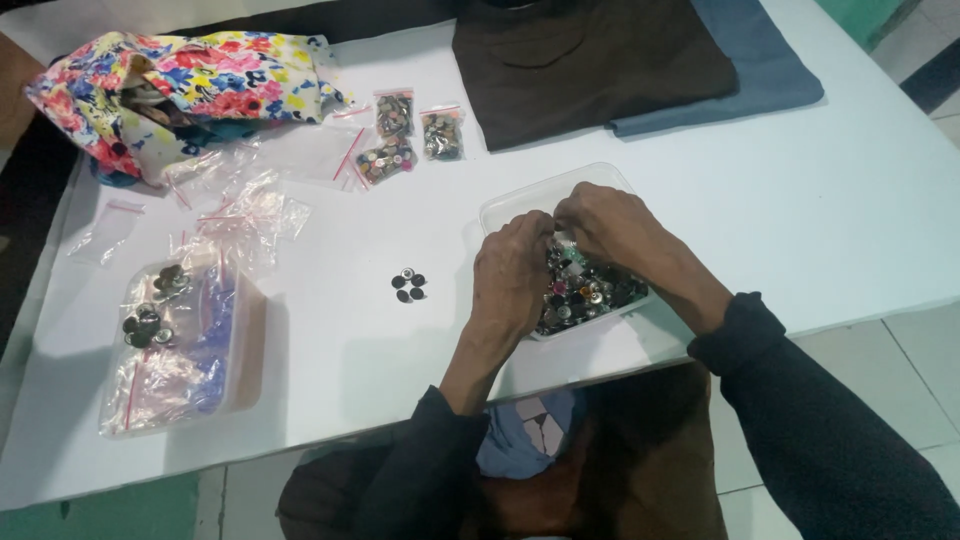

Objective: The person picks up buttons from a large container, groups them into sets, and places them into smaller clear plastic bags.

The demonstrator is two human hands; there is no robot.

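Observation:
Both my hands reach into a clear plastic tray (520,200) full of mixed buttons (590,290) on the white table (800,200). My left hand (512,270) rests over the tray's left side, fingers curled down into the buttons. My right hand (610,222) is at the tray's far side, fingertips pinched together close to the left hand's fingertips. Whether either hand holds a button is hidden by the fingers. A small cluster of dark buttons (408,285) lies on the table left of the tray.
A second clear container (245,350) with small zip bags and buttons stands at the left. Loose empty zip bags (250,210) and filled button bags (395,135) lie beyond. A floral pouch (180,80) sits far left; brown cloth (590,60) and blue cloth (760,70) lie far right.

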